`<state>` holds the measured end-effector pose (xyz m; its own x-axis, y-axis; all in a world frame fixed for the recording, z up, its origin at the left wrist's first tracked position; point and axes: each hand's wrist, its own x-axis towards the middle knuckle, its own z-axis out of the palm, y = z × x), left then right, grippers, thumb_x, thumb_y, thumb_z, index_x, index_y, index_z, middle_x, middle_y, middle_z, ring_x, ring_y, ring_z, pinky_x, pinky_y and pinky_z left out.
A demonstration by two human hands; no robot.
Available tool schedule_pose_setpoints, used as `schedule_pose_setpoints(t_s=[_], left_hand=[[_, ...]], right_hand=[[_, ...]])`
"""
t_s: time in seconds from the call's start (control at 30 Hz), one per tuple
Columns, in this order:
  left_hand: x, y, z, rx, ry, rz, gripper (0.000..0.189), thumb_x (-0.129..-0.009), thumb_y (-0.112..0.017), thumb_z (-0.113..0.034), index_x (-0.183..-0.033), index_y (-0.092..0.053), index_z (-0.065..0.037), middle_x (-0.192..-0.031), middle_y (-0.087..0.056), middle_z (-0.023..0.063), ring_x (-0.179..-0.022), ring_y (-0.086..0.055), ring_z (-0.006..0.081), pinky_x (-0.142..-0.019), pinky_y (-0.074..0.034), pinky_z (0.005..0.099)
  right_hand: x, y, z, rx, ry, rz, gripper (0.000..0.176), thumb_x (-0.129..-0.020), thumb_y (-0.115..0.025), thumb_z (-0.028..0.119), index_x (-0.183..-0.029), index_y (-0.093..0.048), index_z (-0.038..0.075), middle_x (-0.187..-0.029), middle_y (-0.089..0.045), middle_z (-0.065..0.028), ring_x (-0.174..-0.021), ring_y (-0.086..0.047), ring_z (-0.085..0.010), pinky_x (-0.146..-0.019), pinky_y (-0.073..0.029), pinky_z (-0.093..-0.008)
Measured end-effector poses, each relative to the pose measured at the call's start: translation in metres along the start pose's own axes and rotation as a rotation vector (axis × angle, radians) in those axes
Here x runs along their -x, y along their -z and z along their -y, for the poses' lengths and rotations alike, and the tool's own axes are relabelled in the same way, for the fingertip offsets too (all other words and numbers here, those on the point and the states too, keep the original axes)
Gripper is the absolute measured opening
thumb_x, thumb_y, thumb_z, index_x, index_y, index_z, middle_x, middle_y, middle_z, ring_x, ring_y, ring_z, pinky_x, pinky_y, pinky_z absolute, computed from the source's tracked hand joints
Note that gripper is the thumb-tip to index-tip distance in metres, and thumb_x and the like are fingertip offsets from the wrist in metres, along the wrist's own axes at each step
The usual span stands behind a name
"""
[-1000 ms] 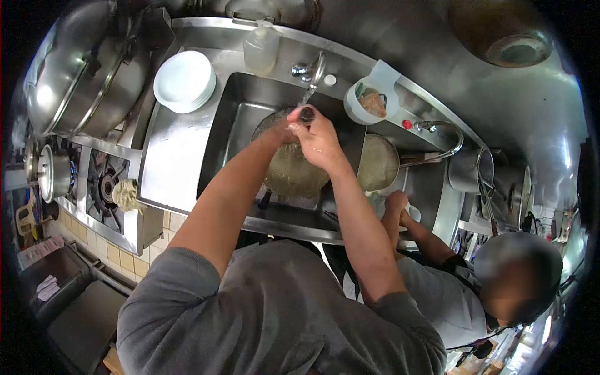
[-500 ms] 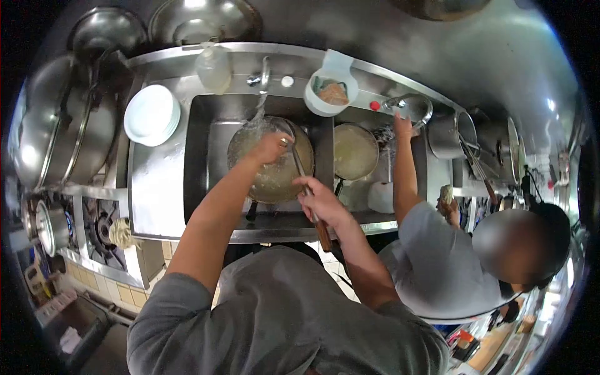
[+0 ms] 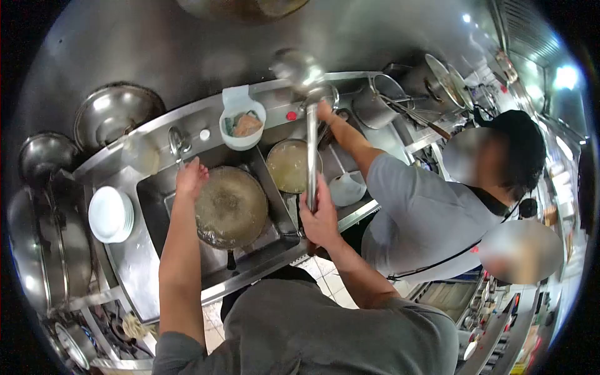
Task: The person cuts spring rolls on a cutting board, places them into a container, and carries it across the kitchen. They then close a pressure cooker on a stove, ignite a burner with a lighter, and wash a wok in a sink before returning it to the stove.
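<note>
Two steel basins point(image 3: 157, 209) hold two pans point(image 3: 231, 207) as your right hand point(image 3: 320, 215) grips one ladle point(image 3: 312, 144); your left hand point(image 3: 191, 179) (open or closed, unclear) nears the larger's ten o'clock.

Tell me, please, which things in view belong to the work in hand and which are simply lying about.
In use, it seems:
- long-handled ladle, in the right hand
- wide pan in the sink, beside the left hand
- tap by that hand

Lying about, probably:
- stacked white plates
- white container behind the sink
</note>
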<state>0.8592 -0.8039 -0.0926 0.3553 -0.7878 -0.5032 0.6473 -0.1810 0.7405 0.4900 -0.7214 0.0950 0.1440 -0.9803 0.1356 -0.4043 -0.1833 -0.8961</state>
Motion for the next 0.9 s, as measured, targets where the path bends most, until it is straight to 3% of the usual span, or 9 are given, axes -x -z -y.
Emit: schedule_pose_setpoints(t_s=[0.17, 0.23, 0.33, 0.4, 0.53, 0.63, 0.67, 0.77, 0.9], left_hand=[[0.045, 0.016, -0.008, 0.146, -0.015, 0.103, 0.023, -0.097, -0.063, -0.026, -0.108, -0.056, -0.007, -0.096, -0.065, 0.0081, -0.089, -0.065, 0.0229, -0.076, -0.054, 0.0369], [0.05, 0.058, 0.021, 0.153, -0.006, 0.143, 0.022, -0.097, -0.063, -0.026, -0.11, -0.056, -0.009, -0.098, -0.064, 0.0072, -0.089, -0.064, 0.0236, -0.077, -0.053, 0.0374], [0.082, 0.119, 0.069, 0.084, 0.077, 0.058, 0.022, -0.097, -0.063, -0.028, -0.109, -0.056, -0.011, -0.098, -0.063, 0.0059, -0.088, -0.064, 0.0237, -0.074, -0.052, 0.0365], [0.099, 0.178, 0.111, 0.129, 0.052, 0.237, 0.026, -0.095, -0.064, -0.031, -0.109, -0.056, -0.011, -0.096, -0.063, 0.0059, -0.087, -0.064, 0.0249, -0.072, -0.052, 0.0383], [0.172, 0.205, 0.128, -0.045, 0.14, -0.099, 0.026, -0.095, -0.064, -0.033, -0.11, -0.057, -0.013, -0.099, -0.064, 0.006, -0.088, -0.064, 0.0254, -0.072, -0.052, 0.0404], [0.204, 0.215, 0.136, 0.063, 0.161, -0.118, 0.027, -0.096, -0.063, -0.032, -0.113, -0.057, -0.012, -0.104, -0.064, 0.0076, -0.095, -0.064, 0.027, -0.077, -0.052, 0.0422], [0.185, 0.273, 0.169, 0.139, 0.176, 0.119, 0.032, -0.096, -0.063, -0.032, -0.119, -0.055, -0.01, -0.111, -0.063, 0.0108, -0.102, -0.062, 0.0308, -0.083, -0.052, 0.045], [0.224, 0.198, 0.133, -0.077, 0.272, -0.2, 0.034, -0.097, -0.062, -0.032, -0.122, -0.055, -0.009, -0.113, -0.062, 0.0121, -0.104, -0.061, 0.0315, -0.085, -0.051, 0.0459], [0.189, 0.2, 0.169, -0.217, 0.33, -0.137, 0.04, -0.096, -0.062, -0.033, -0.124, -0.055, -0.006, -0.112, -0.062, 0.0111, -0.096, -0.062, 0.0268, -0.08, -0.051, 0.043]], right_hand=[[-0.114, 0.009, 0.022, -0.424, 0.065, -0.497, 0.032, -0.092, -0.056, 0.0, -0.122, -0.048, 0.004, -0.072, -0.051, -0.0022, -0.049, -0.048, -0.009, -0.038, -0.036, -0.0252], [-0.175, 0.035, 0.042, -0.597, 0.065, -0.549, 0.018, -0.091, -0.059, 0.001, -0.105, -0.05, 0.004, -0.07, -0.052, -0.0034, -0.05, -0.049, -0.0105, -0.04, -0.038, -0.026], [-0.306, 0.085, -0.028, -0.521, -0.203, -0.799, 0.025, -0.086, -0.066, 0.004, -0.109, -0.055, 0.001, -0.08, -0.061, -0.0084, -0.058, -0.057, -0.0186, -0.053, -0.049, -0.0344], [-0.359, 0.116, -0.065, -0.494, -0.311, -0.847, 0.024, -0.087, -0.063, 0.007, -0.109, -0.056, 0.0, -0.085, -0.061, -0.0095, -0.062, -0.058, -0.0209, -0.057, -0.051, -0.0361], [-0.393, 0.164, -0.104, -0.559, -0.361, -0.796, 0.024, -0.089, -0.059, 0.013, -0.11, -0.057, 0.0, -0.095, -0.06, -0.0117, -0.071, -0.06, -0.0255, -0.066, -0.054, -0.0394], [-0.393, 0.184, -0.121, -0.69, -0.308, -0.765, 0.026, -0.091, -0.056, 0.017, -0.11, -0.058, 0.0, -0.102, -0.06, -0.0133, -0.077, -0.061, -0.0289, -0.072, -0.056, -0.0418], [-0.392, 0.186, -0.127, -0.76, -0.276, -0.761, 0.026, -0.091, -0.055, 0.018, -0.11, -0.058, 0.0, -0.104, -0.06, -0.0139, -0.08, -0.062, -0.0301, -0.074, -0.057, -0.0427], [-0.374, 0.175, -0.131, -1.029, -0.325, -0.865, 0.029, -0.093, -0.051, 0.02, -0.11, -0.057, -0.002, -0.11, -0.059, -0.0153, -0.083, -0.062, -0.0316, -0.078, -0.058, -0.043], [-0.383, 0.123, -0.178, -1.319, -0.451, -1.136, 0.028, -0.095, -0.052, 0.024, -0.112, -0.057, 0.002, -0.1, -0.062, -0.0161, -0.079, -0.062, -0.0291, -0.07, -0.057, -0.042]])
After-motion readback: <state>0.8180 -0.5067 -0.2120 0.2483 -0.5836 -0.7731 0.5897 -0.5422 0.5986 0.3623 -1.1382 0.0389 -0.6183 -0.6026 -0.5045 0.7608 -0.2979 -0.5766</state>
